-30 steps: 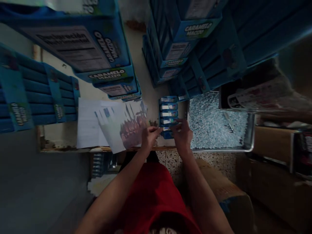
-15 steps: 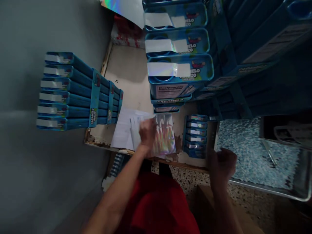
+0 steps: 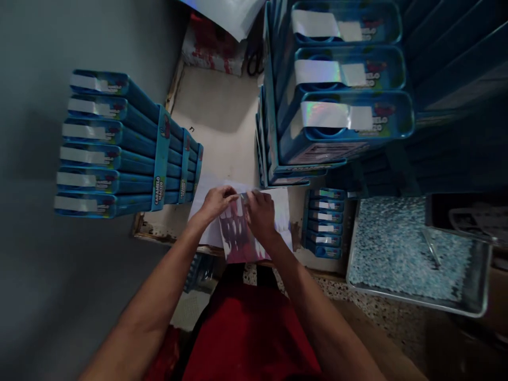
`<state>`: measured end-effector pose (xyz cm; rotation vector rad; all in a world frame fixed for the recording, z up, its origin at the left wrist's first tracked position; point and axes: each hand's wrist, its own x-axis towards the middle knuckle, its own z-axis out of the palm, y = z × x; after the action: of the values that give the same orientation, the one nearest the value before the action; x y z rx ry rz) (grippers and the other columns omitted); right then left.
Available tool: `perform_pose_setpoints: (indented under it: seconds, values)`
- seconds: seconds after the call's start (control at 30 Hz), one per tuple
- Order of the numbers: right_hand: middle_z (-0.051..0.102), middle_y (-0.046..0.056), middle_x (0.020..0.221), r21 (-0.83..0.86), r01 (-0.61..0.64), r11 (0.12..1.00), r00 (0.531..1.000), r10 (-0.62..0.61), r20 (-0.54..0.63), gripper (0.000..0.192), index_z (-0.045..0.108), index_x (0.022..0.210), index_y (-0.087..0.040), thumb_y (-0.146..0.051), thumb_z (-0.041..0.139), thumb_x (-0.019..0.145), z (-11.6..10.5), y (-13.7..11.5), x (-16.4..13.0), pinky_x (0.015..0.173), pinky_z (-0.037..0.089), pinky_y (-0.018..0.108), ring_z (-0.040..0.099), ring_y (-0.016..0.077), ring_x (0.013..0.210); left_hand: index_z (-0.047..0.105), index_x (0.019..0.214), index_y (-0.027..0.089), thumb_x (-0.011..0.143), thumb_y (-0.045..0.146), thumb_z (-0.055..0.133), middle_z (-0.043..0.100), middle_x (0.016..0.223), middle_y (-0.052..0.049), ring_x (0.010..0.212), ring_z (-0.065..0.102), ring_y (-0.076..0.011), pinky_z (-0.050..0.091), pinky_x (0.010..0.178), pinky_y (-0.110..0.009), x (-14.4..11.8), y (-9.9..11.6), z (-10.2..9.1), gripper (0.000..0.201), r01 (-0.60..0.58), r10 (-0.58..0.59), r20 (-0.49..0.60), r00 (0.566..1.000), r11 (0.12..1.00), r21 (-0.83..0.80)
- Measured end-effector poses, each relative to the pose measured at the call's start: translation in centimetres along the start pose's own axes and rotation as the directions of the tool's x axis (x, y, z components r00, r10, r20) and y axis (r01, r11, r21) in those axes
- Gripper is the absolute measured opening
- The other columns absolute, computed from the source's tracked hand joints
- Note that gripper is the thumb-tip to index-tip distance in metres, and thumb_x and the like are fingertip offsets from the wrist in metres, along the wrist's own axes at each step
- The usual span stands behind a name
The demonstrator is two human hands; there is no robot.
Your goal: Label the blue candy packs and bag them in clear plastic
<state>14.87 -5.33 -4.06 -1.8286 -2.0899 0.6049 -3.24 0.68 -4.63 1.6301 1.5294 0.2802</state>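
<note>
Head view, looking down over a person's two bare arms. At centre, both hands meet on a shiny holographic sticker sheet [image 3: 246,235] that lies on white papers [image 3: 206,211] at the near edge of a cream table [image 3: 222,121]. The left hand [image 3: 216,202] pinches the sheet's top edge. The right hand [image 3: 260,214], which hung loosely closed off at four o'clock half a second ago, has come across and now presses curled fingers on the sheet, seemingly picking at a sticker. At three o'clock stands a small stack of blue candy boxes [image 3: 323,222]; beyond it, a metal tray of pale blue candies [image 3: 413,248]. At nine o'clock, banded blue boxes [image 3: 119,145].
</note>
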Motion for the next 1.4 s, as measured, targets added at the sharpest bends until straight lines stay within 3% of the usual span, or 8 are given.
perform_pose_setpoints:
  seconds: [0.13, 0.4, 0.6, 0.73, 0.93, 1.2, 1.3, 1.4]
  values:
    - [0.063, 0.012, 0.142, -0.101, 0.018, 0.995, 0.999, -0.015, 0.036, 0.040, 0.061, 0.142, -0.018, -0.030, 0.049, 0.105, 1.5, -0.7, 0.6, 0.095, 0.042, 0.047, 0.051, 0.0340, 0.117, 0.076, 0.083, 0.019, 0.082, 0.033, 0.066, 0.078, 0.083, -0.005, 0.081, 0.067, -0.0208, 0.045, 0.075, -0.030, -0.2, 0.4, 0.1, 0.017, 0.046, -0.048, -0.015, 0.999, 0.996, -0.079]
    - [0.052, 0.011, 0.157, -0.139, 0.110, 0.984, 0.994, -0.107, 0.028, 0.046, 0.051, 0.151, -0.017, -0.025, 0.047, 0.106, 2.6, -0.6, -3.2, 0.105, 0.032, 0.045, 0.044, 0.0305, 0.136, 0.076, 0.079, 0.017, 0.079, 0.032, 0.065, 0.074, 0.072, -0.003, 0.070, 0.064, -0.0181, 0.046, 0.066, -0.027, -0.8, -0.2, 1.3, 0.018, 0.170, -0.175, 0.000, 0.985, 0.961, -0.218]
    - [0.069, 0.008, 0.125, -0.088, 0.022, 0.996, 0.999, -0.024, -0.025, 0.030, 0.065, 0.131, -0.023, -0.027, 0.055, 0.103, 1.4, -0.6, -4.2, 0.099, 0.033, 0.041, 0.052, 0.0265, 0.117, 0.078, 0.080, 0.021, 0.082, 0.033, 0.068, 0.078, 0.081, -0.005, 0.077, 0.068, -0.0203, 0.045, 0.071, -0.029, -1.7, 1.5, 0.2, 0.016, 0.160, -0.164, -0.065, 0.984, 0.985, -0.062]
    - [0.067, 0.011, 0.109, -0.141, -0.038, 0.989, 0.999, 0.033, -0.043, 0.040, 0.058, 0.143, -0.024, -0.036, 0.051, 0.105, 0.7, -0.9, -2.7, 0.089, 0.034, 0.042, 0.051, 0.0281, 0.103, 0.079, 0.082, 0.022, 0.084, 0.032, 0.068, 0.079, 0.086, -0.005, 0.082, 0.071, -0.0209, 0.046, 0.074, -0.029, -2.2, 2.5, 0.1, 0.015, 0.103, -0.106, -0.098, 0.990, 0.994, -0.035]
    - [0.069, 0.009, 0.105, -0.187, 0.071, 0.980, 0.997, -0.072, 0.001, 0.040, 0.060, 0.142, -0.029, -0.027, 0.054, 0.103, 0.1, -0.8, -2.2, 0.091, 0.031, 0.045, 0.051, 0.0282, 0.101, 0.079, 0.083, 0.022, 0.083, 0.032, 0.068, 0.080, 0.085, -0.004, 0.080, 0.070, -0.0208, 0.047, 0.072, -0.029, -2.5, 3.0, 0.3, 0.015, 0.162, -0.163, -0.195, 0.967, 0.986, -0.021]
    - [0.068, 0.003, 0.084, 0.113, -0.115, 0.987, 0.987, 0.127, -0.102, 0.009, 0.070, 0.088, -0.021, -0.029, 0.067, 0.094, -1.7, -0.9, -4.4, 0.086, 0.036, 0.038, 0.059, 0.0215, 0.087, 0.079, 0.083, 0.022, 0.082, 0.032, 0.068, 0.079, 0.084, -0.004, 0.082, 0.071, -0.0215, 0.047, 0.073, -0.029, -1.8, 3.4, 0.3, 0.015, 0.208, -0.205, -0.199, 0.958, 0.978, -0.005]
    - [0.057, -0.004, 0.063, 0.410, -0.306, 0.859, 0.935, 0.352, -0.042, 0.016, 0.068, 0.080, -0.021, -0.034, 0.070, 0.089, -2.8, -1.4, -5.0, 0.072, 0.037, 0.031, 0.052, 0.0147, 0.064, 0.080, 0.088, 0.021, 0.085, 0.032, 0.066, 0.079, 0.088, -0.006, 0.085, 0.071, -0.0237, 0.050, 0.077, -0.032, -0.8, 2.6, 0.4, 0.018, 0.193, -0.176, -0.213, 0.961, 0.979, 0.060]
    - [0.045, -0.008, 0.055, 0.665, -0.487, 0.566, 0.819, 0.560, 0.123, 0.025, 0.068, 0.080, -0.021, -0.045, 0.075, 0.082, -4.4, -1.7, -6.5, 0.058, 0.032, 0.026, 0.043, 0.0121, 0.055, 0.078, 0.109, 0.019, 0.085, 0.032, 0.069, 0.075, 0.115, -0.013, 0.112, 0.066, -0.0315, 0.048, 0.100, -0.042, -0.9, 2.3, 1.0, 0.029, 0.119, -0.050, -0.328, 0.943, 0.974, 0.193]
